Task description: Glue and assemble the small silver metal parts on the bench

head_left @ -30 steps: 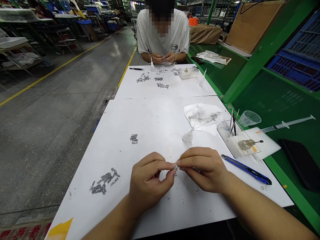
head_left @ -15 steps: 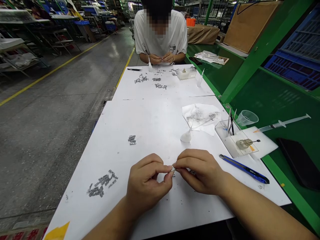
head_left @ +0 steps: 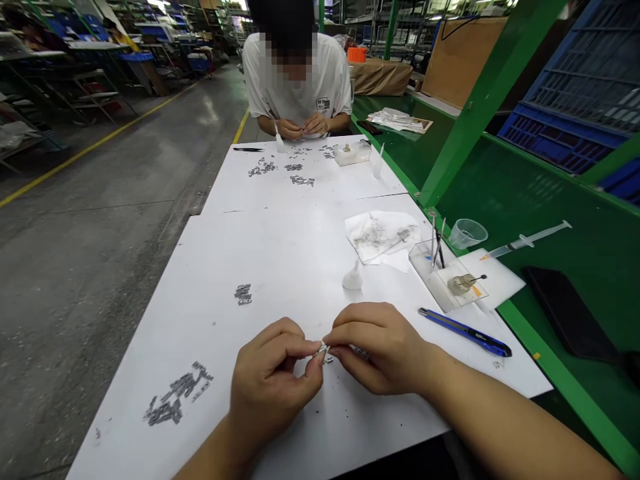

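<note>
Between the fingertips of both hands is a small silvery metal part [head_left: 324, 348], partly covered by the fingers. My left hand [head_left: 275, 373] pinches it from the left with thumb and forefinger. From the right, my right hand [head_left: 383, 347] has its fingertips closed on the same part. More small metal pieces lie on the white table under the right hand, mostly hidden. To the left are a loose pile of small grey metal parts [head_left: 180, 395] and a smaller cluster of metal parts [head_left: 243, 294].
A white dropper bottle [head_left: 353, 277], a smudged white cloth [head_left: 383, 235], a blue utility knife [head_left: 465, 331] and a clear holder with tweezers [head_left: 425, 257] stand or lie right of centre. A syringe [head_left: 527, 240] and a dark phone [head_left: 570, 312] are further right. A co-worker [head_left: 300, 80] sits opposite.
The whole view has shifted, so the table and hands appear a little further left and mostly lower. Both hands keep their pinch on the small part.
</note>
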The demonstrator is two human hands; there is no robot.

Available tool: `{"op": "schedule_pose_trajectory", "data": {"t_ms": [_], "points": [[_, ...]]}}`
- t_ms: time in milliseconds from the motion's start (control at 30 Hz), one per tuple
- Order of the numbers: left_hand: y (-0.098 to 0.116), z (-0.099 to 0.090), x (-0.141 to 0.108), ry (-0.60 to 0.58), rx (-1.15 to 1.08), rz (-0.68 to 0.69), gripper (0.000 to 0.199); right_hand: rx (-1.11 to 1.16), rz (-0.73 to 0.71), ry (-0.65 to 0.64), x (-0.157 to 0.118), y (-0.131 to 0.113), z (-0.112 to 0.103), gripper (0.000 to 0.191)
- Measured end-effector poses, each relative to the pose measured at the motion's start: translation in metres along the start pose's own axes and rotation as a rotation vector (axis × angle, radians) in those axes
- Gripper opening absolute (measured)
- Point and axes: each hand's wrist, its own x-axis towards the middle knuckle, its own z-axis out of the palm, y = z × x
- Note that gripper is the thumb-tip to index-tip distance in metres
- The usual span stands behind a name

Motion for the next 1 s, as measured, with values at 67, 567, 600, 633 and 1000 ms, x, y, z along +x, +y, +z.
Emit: {"op": "schedule_pose_trajectory", "data": {"t_ms": [67, 567, 600, 633, 1000], "points": [[-0.001, -0.001, 0.0, -0.015, 0.031, 0.011, 0.015, -0.041, -0.043, 0.073, 0.003, -0.003, -0.007, 0.013], [-0.006, 0.001, -0.001, 0.002, 0.097, 0.087, 0.012, -0.403, 0.996, 0.387, -0.079, -0.001, -0.137, 0.033], [-0.006, 0.001, 0.0, 0.004, 0.097, 0.089, 0.012, -0.428, 0.974, 0.394, -0.077, 0.004, -0.134, 0.028], [-0.006, 0.001, -0.001, 0.008, 0.099, 0.091, 0.012, -0.454, 0.938, 0.447, -0.075, 0.007, -0.131, 0.025], [0.0, -0.003, 0.0, 0.095, 0.029, 0.076, 0.014, -0.627, 0.846, 1.064, -0.068, -0.014, -0.119, 0.026]]}}
